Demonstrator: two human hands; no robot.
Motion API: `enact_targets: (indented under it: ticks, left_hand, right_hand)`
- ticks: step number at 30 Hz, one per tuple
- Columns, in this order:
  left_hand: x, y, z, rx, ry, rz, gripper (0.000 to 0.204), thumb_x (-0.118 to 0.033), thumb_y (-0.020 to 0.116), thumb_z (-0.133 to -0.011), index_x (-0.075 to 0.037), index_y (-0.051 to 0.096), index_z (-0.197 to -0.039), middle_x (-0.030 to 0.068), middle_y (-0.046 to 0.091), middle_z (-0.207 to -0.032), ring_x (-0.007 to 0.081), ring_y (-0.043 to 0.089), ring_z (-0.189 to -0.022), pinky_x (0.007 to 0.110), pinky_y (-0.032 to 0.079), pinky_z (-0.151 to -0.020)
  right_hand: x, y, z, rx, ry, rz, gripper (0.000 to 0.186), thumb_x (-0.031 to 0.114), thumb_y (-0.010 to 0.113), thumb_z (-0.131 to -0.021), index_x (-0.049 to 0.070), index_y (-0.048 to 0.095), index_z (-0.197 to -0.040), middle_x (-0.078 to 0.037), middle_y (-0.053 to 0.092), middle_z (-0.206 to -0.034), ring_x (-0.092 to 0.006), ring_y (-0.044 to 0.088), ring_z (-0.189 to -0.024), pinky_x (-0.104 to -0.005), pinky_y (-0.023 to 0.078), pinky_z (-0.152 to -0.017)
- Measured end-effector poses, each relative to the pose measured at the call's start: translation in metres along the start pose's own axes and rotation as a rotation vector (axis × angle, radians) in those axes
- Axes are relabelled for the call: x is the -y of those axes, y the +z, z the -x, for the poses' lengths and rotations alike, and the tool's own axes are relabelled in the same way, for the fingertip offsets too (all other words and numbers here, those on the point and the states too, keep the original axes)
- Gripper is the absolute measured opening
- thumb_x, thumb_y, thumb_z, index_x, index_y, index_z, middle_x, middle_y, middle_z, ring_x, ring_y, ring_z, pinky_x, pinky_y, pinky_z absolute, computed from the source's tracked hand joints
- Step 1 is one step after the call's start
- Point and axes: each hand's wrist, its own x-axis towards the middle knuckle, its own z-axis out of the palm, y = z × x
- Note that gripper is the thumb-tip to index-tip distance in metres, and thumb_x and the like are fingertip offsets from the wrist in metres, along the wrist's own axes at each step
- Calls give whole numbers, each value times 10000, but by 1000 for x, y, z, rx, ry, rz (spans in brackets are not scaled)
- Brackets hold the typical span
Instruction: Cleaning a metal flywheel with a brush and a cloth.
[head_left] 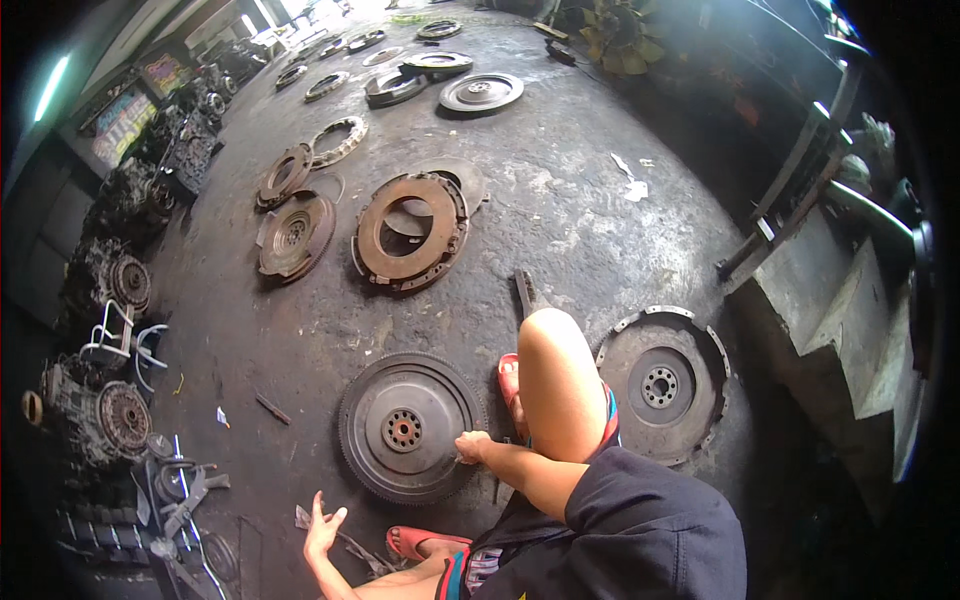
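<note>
A toothed flywheel (pixel 412 380) lies flat on the floor in front of me, its bolt-ringed hub (pixel 403 430) facing up. My right hand (pixel 472 447) is closed, resting against the right part of the flywheel's face; whatever its fingers hold is hidden. To the lower left of the flywheel, my left hand (pixel 322 530) is held apart from it with fingers spread and nothing in them. A small crumpled scrap (pixel 302 517) shows beside that hand. Beyond my right knee lies a second, notched-rim flywheel (pixel 640 420), partly covered by my leg.
A rusty clutch pressure plate (pixel 375 232) and a tilted brown flywheel (pixel 296 236) lie ahead, with several more discs farther back. Engine parts (pixel 125 420) line the left side. Concrete steps (pixel 850 300) rise at right. A metal bar (pixel 524 292) and a thin rod (pixel 272 408) lie on the floor.
</note>
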Motion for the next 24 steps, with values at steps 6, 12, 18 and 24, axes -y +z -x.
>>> enact_targets:
  ticks: [6,12,18,24]
  left_hand:
    - [18,2,-18,106,80,-5,789,-295,675,-921,-141,210,-1539,118,604,-1251,161,595,-976,324,484,-794]
    - [-14,8,-12,150,122,93,695,-310,643,-941,-93,292,-1501,120,622,-1207,186,601,-1020,328,459,-868]
    - [-23,2,-6,115,130,-16,643,-303,630,-935,-55,358,-1462,159,630,-1217,231,627,-1061,367,481,-932]
    - [-47,8,9,155,168,9,601,-299,625,-949,-64,380,-1446,130,615,-1204,188,600,-1028,344,471,-925]
  right_hand:
    - [-7,6,-9,-122,-70,-124,320,139,662,-806,45,603,-1106,-196,678,-1049,-343,665,-1009,-438,558,-809]
    - [-24,22,-23,-372,-121,-47,342,90,647,-754,-4,571,-1073,-209,583,-1042,-377,610,-985,-447,533,-825]
    - [-11,21,-23,-559,15,131,369,127,626,-784,-19,573,-1119,-179,534,-1131,-343,516,-1070,-427,476,-883]
    - [-20,41,-25,-522,-203,274,427,268,661,-785,3,587,-1113,-166,550,-1116,-337,493,-1081,-439,454,-882]
